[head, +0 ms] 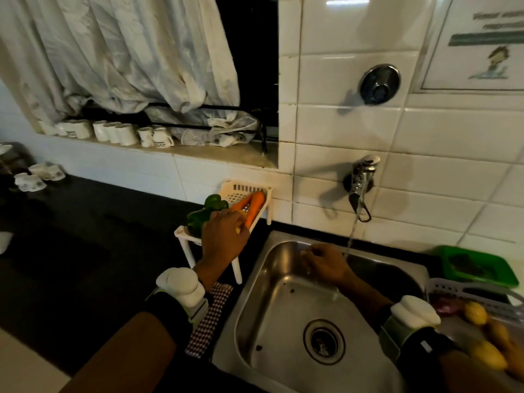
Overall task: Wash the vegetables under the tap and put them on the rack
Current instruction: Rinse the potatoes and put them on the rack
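head view: left hand point(224, 234) fingers curl round a small yellow vegetable point(241, 217) at the rack point(226, 188); right hand point(326, 260) loosely curled, empty. likely wet, slippery; grip mid-body.

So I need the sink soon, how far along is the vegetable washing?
Partly done. Two orange carrots and green peppers already lie on the white plastic rack. The left hand is setting a yellow vegetable there; the right hand is in the steel sink, tap running. Several vegetables wait in the white basket.
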